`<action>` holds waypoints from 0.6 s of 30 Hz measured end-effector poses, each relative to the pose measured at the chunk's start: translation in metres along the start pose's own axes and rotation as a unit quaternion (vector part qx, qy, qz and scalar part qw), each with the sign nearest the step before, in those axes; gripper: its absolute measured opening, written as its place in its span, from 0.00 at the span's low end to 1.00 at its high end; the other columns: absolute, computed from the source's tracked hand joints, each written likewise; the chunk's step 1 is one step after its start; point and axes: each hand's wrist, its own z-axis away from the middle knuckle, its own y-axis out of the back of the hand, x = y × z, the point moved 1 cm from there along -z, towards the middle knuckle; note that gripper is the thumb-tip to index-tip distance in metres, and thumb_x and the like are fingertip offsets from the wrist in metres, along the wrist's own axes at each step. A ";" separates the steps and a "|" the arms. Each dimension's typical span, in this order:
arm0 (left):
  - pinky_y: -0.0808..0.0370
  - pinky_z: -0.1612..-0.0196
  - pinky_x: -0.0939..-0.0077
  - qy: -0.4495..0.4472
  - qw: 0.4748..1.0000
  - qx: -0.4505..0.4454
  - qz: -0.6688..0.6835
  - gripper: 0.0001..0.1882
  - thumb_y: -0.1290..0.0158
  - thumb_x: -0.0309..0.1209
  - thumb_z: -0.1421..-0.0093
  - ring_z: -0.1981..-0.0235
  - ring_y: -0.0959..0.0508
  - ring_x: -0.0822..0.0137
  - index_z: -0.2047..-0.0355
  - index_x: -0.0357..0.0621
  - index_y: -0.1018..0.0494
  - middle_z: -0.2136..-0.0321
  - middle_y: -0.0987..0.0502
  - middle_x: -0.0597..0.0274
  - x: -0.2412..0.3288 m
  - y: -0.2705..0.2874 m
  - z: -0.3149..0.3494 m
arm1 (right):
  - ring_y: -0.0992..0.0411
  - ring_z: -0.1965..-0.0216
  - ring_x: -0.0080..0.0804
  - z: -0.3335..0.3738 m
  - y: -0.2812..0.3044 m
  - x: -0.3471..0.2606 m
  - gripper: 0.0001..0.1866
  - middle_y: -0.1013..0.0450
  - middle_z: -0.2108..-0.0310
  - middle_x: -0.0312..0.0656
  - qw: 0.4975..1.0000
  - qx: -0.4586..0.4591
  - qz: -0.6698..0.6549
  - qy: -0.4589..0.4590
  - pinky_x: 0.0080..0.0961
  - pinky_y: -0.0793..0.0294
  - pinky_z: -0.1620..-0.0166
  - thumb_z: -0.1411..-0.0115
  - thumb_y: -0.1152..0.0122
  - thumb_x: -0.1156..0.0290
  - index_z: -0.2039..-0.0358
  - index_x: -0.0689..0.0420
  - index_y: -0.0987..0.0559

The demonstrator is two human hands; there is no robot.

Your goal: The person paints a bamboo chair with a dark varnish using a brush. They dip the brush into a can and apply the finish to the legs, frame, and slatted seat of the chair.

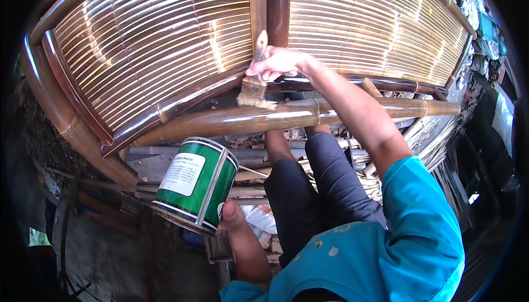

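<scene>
My right hand point(277, 63) grips a wide paintbrush point(253, 92) by its handle, bristles pointing down. The pale bristle ends meet or hover just over the upper side of a thick, glossy bamboo pole point(215, 121); I cannot tell whether they touch. Lower down, my left hand point(233, 217) holds a green metal can point(217, 183) with a white label, tilted. Only its thumb side shows, and the other fingers are hidden behind the can. The inside of the can is out of sight.
Beyond the pole lie a left slatted bamboo panel point(154, 37) and a right slatted panel point(369, 29), framed by shiny dark bamboo rails. Under the pole are cut bamboo lengths and dry leaves. Clutter point(487, 32) is piled at the far right. My legs point(330, 175) are close below the pole.
</scene>
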 end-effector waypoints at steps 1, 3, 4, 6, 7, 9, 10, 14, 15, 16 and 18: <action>0.29 0.39 0.57 0.013 1.000 0.012 0.013 0.51 0.49 0.60 0.37 0.39 0.31 0.54 0.30 0.33 0.55 0.33 0.42 0.46 0.004 -0.003 -0.008 | 0.37 0.83 0.11 0.007 -0.019 -0.017 0.14 0.31 0.82 0.29 0.999 0.037 0.006 -0.011 0.08 0.41 0.83 0.42 0.28 0.66 0.79 0.55 0.23; 0.30 0.39 0.57 0.027 0.997 0.027 0.071 0.51 0.38 0.52 0.42 0.39 0.32 0.55 0.29 0.40 0.53 0.34 0.40 0.51 0.010 -0.006 -0.013 | 0.36 0.84 0.14 0.029 0.013 -0.007 0.12 0.29 0.82 0.30 0.997 0.039 -0.014 -0.065 0.09 0.38 0.83 0.41 0.28 0.62 0.70 0.57 0.18; 0.30 0.38 0.57 0.032 0.995 0.030 0.095 0.52 0.36 0.50 0.43 0.39 0.32 0.55 0.29 0.42 0.52 0.34 0.40 0.52 0.009 -0.007 -0.015 | 0.32 0.81 0.14 0.044 0.045 0.010 0.15 0.27 0.80 0.31 0.993 0.056 0.066 -0.086 0.13 0.36 0.83 0.39 0.32 0.56 0.63 0.55 0.16; 0.30 0.38 0.58 0.053 0.990 0.044 0.120 0.53 0.33 0.49 0.45 0.39 0.33 0.55 0.29 0.44 0.52 0.34 0.40 0.54 0.009 -0.004 -0.013 | 0.34 0.87 0.17 0.112 0.089 0.018 0.12 0.28 0.85 0.31 0.939 0.133 0.272 -0.165 0.16 0.37 0.85 0.38 0.36 0.62 0.74 0.56 0.18; 0.30 0.38 0.57 0.049 0.991 0.042 0.120 0.54 0.33 0.49 0.45 0.38 0.33 0.55 0.29 0.44 0.53 0.34 0.41 0.53 0.007 -0.003 -0.014 | 0.36 0.89 0.17 0.158 0.099 0.024 0.12 0.29 0.87 0.32 0.928 0.230 0.220 -0.196 0.16 0.37 0.85 0.39 0.38 0.65 0.77 0.56 0.19; 0.30 0.37 0.57 0.038 0.991 0.035 0.125 0.55 0.33 0.49 0.45 0.38 0.34 0.55 0.29 0.43 0.54 0.33 0.42 0.52 0.002 -0.001 -0.016 | 0.27 0.84 0.27 0.242 0.175 0.079 0.12 0.25 0.84 0.40 0.836 0.388 0.343 -0.180 0.24 0.29 0.79 0.45 0.38 0.65 0.76 0.62 0.18; 0.30 0.37 0.56 0.032 0.991 0.029 0.126 0.55 0.33 0.50 0.45 0.38 0.34 0.55 0.29 0.42 0.55 0.33 0.42 0.51 0.002 -0.003 -0.019 | 0.23 0.81 0.33 0.287 0.193 0.096 0.15 0.22 0.82 0.45 0.788 0.509 0.324 -0.126 0.29 0.23 0.74 0.47 0.38 0.64 0.77 0.66 0.18; 0.30 0.38 0.58 -0.008 0.996 -0.017 0.083 0.53 0.34 0.49 0.43 0.39 0.33 0.56 0.29 0.36 0.53 0.34 0.41 0.49 0.012 -0.011 -0.040 | 0.18 0.73 0.47 0.340 0.147 0.120 0.18 0.20 0.77 0.54 0.680 0.591 0.406 -0.154 0.38 0.19 0.64 0.43 0.34 0.57 0.68 0.63 0.14; 0.30 0.39 0.59 -0.017 0.997 -0.033 0.071 0.53 0.35 0.49 0.43 0.39 0.32 0.56 0.30 0.35 0.52 0.35 0.40 0.48 0.015 -0.015 -0.047 | 0.18 0.72 0.42 0.311 0.092 0.109 0.16 0.20 0.75 0.53 0.647 0.604 0.456 -0.095 0.36 0.18 0.64 0.42 0.34 0.60 0.66 0.62 0.15; 0.29 0.39 0.59 -0.026 0.995 -0.044 0.082 0.51 0.34 0.45 0.43 0.41 0.30 0.55 0.31 0.30 0.50 0.37 0.37 0.45 0.014 -0.014 -0.050 | 0.18 0.70 0.37 0.291 0.033 0.083 0.16 0.19 0.73 0.49 0.726 0.552 0.410 -0.022 0.34 0.18 0.64 0.42 0.34 0.60 0.66 0.62 0.16; 0.29 0.39 0.59 -0.021 0.992 -0.072 0.104 0.50 0.32 0.42 0.44 0.42 0.30 0.55 0.32 0.28 0.49 0.37 0.37 0.43 0.031 -0.026 -0.062 | 0.19 0.66 0.40 0.247 -0.046 0.089 0.12 0.19 0.68 0.47 0.731 0.535 0.381 0.184 0.31 0.19 0.61 0.42 0.32 0.64 0.64 0.60 0.17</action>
